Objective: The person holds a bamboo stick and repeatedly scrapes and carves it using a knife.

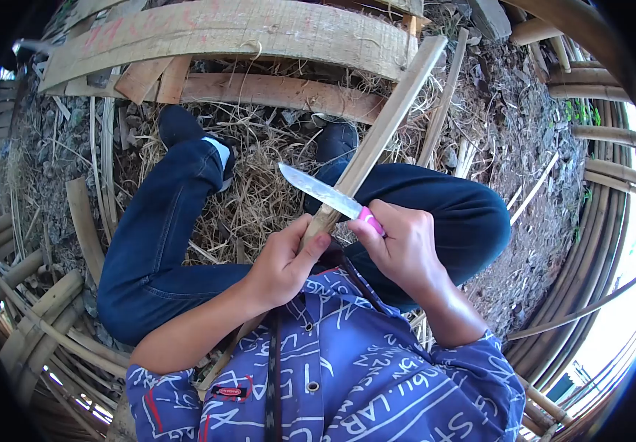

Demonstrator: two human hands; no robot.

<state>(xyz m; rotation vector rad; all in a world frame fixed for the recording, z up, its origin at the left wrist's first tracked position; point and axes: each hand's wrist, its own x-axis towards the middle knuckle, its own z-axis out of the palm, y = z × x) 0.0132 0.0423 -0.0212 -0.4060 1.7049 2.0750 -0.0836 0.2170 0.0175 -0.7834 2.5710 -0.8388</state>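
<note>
My right hand is closed round the pink handle of a knife, its blade lying across a split bamboo strip and its tip pointing up and left. My left hand is wrapped round the strip's near part, thumb pressed on top; my wrist and forearm hide how far the near end runs. The strip slants up and right over my bent right leg, its far end beside the right end of the wide board. Between that leg and my left leg, curly shavings cover the ground. Right of my right knee, a stretch of ground runs to the long bamboo poles along its right edge. More bamboo pieces lie at the lower left.
</note>
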